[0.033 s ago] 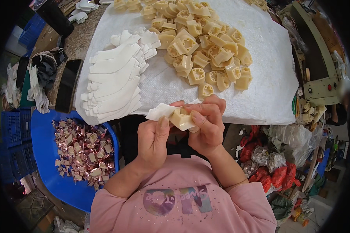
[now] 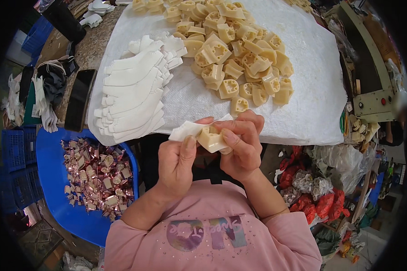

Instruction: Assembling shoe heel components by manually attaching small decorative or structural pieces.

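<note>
A cream plastic shoe heel (image 2: 210, 139) is held up between my two hands, just off the table's near edge. Against it lies a white, thin cover piece (image 2: 184, 130), running from the left behind the heel, with its other end showing above at the right. My left hand (image 2: 178, 158) pinches the white piece by the heel, thumb on top. My right hand (image 2: 243, 147) grips the heel's right side with thumb and fingers. Beyond them on the table are a fanned stack of white cover pieces (image 2: 133, 88) and a heap of similar cream heels (image 2: 233, 49).
A white woven sheet (image 2: 309, 90) covers the table. On the left edge lies a black phone (image 2: 80, 99). Below it, a blue tub (image 2: 54, 180) holds many shiny pink pieces (image 2: 99, 174). At right are a green-grey machine (image 2: 375, 104) and red plastic bags (image 2: 323, 205).
The white piece's far end now rises a little more above the heel, near my right fingers. My hands have hardly shifted.
</note>
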Demonstrator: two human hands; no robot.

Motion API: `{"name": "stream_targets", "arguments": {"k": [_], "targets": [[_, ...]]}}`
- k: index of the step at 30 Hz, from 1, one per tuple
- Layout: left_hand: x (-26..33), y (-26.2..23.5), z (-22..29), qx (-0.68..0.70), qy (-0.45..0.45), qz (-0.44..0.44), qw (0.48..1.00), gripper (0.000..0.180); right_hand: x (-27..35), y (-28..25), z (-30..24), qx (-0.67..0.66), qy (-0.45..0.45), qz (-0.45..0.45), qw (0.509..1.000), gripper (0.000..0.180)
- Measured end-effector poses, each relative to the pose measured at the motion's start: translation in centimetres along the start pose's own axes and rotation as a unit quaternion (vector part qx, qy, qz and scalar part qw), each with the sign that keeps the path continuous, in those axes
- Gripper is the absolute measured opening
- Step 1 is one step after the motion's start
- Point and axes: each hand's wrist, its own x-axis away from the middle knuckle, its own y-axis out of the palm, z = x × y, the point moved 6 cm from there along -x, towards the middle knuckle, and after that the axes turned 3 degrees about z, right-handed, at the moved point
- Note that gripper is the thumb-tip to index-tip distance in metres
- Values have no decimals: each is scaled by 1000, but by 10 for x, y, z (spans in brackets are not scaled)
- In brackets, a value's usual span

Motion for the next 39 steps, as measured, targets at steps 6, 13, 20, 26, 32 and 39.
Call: {"name": "stream_targets", "arguments": {"k": [6, 13, 20, 26, 32, 39], "targets": [[-7, -19, 18, -235, 56, 77, 967, 23, -17, -7, -8, 74, -13, -56, 996, 33], [-4, -11, 9, -278, 109, 43, 953, 17, -21, 5, -6, 165, 86, -240, 953, 22], [0, 4, 13, -394, 196, -7, 898, 21, -13, 4, 2, 110, 84, -209, 968, 24], [-4, -16, -8, -203, 52, -10, 978, 26, -8, 1, 15, 9, 113, -167, 979, 24], [-9, -20, -23, 0, 16, -52, 999, 24, -6, -2, 18, -152, 181, -167, 957, 24], [-8, -14, -18, -58, 49, -29, 997, 21, -2, -1, 18, -171, 207, -185, 945, 28]]}}
